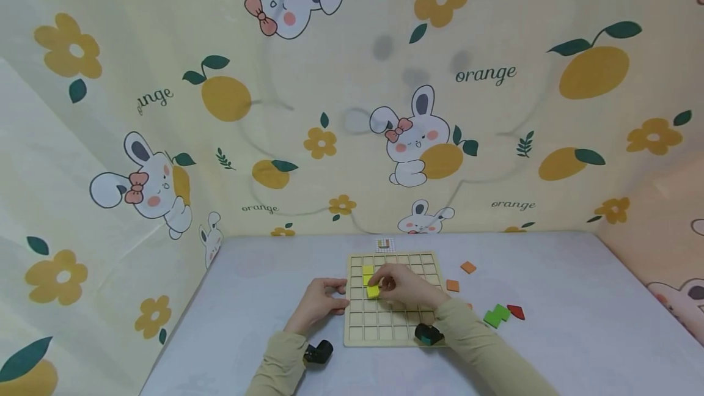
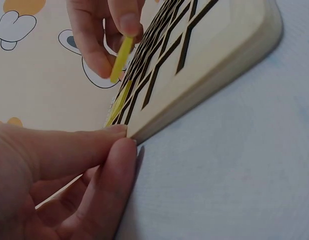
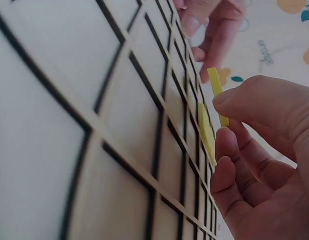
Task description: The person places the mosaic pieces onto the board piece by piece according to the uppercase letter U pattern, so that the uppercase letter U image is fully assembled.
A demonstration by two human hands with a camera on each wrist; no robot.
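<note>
- Pinching the yellow tile (image 1: 373, 292) now, your right hand (image 1: 406, 286) has thumb and fingers clamped on it, a grip that likely leaves its underside free.
- That tile's up just above the board (image 1: 387, 333), left of centre, at the near end of the yellow pair (image 1: 368, 270) lying in the grid.
- Your left hand (image 1: 316, 304) touches the board's left edge, thumb and fingers apart, probably to stop it sliding.
- Out right, orange tiles (image 1: 453, 286), green tiles (image 1: 493, 319) and a red piece (image 1: 516, 311), seemingly in easy reach.
- At the far edge, a patterned card (image 1: 385, 245), perhaps there to be seen.
</note>
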